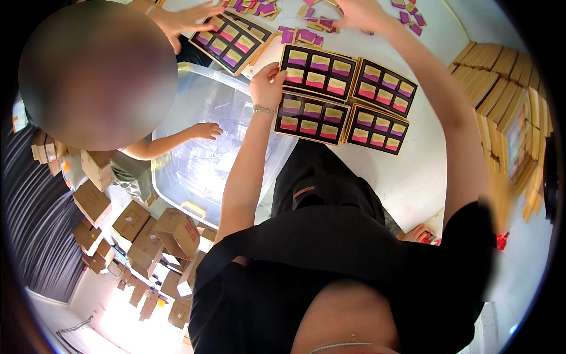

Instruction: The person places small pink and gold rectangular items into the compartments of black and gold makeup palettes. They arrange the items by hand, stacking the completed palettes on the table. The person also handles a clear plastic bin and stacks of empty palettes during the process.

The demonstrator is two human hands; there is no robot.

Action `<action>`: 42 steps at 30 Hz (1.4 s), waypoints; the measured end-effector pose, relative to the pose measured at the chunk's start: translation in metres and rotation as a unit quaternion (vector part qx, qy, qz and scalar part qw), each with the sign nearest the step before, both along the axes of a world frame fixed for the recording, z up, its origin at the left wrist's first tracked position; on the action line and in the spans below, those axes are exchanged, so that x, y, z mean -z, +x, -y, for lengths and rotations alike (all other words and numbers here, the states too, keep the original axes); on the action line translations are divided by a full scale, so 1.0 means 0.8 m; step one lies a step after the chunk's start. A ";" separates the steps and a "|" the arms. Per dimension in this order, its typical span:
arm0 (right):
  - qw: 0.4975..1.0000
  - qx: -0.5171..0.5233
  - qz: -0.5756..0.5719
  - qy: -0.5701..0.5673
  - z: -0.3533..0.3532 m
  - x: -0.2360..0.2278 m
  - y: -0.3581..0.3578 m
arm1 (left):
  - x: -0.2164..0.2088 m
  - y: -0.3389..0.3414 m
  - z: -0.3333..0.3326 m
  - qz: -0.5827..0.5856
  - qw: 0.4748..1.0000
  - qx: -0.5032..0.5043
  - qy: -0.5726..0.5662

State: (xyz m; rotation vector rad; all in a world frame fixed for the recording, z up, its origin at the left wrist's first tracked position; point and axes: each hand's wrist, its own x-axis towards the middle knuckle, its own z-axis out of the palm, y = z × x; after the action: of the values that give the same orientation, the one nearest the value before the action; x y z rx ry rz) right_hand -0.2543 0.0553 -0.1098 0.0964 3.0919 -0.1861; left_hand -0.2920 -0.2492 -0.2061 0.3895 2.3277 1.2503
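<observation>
Four shallow black-and-gold gift boxes lie together on the white table, each with rows of small packets in purple, pink and gold. My left hand (267, 87), a bracelet at its wrist, has its fingers curled on the left edge of the upper-left box (317, 69). The upper-right box (384, 87), the lower-left box (311, 118) and the lower-right box (376, 130) sit close by it. My right hand (358, 15) reaches to the far side, over loose purple-and-gold packets (306, 35). Its fingers look apart, partly cut off by the upper edge.
At the left another person's hand (177, 20) rests at a stack of filled boxes (229, 42). Their other hand (206, 131) is over a clear plastic tub (162, 171). More loose packets (408, 15) lie far right. Cardboard cartons (177, 233) stand lower left; stacked yellowish boxes (501, 88) line the right.
</observation>
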 end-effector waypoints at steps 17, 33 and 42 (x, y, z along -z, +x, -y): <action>1.000 0.020 0.022 0.005 0.141 0.060 0.088 | -0.011 -0.034 -0.010 0.300 0.934 -0.106 0.164; 1.000 0.023 -0.013 0.013 0.132 0.062 0.084 | 0.030 -0.028 -0.026 0.146 0.985 -0.072 0.064; 0.998 0.038 0.011 0.050 0.136 0.089 0.082 | 0.010 -0.015 -0.036 0.002 0.995 -0.096 0.026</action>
State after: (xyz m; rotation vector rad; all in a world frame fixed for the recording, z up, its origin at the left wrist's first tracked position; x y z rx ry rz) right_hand -0.1890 -0.0538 -0.1813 0.2191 3.0773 -0.0331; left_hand -0.3042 -0.2203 -0.2137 0.1831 2.3769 1.4023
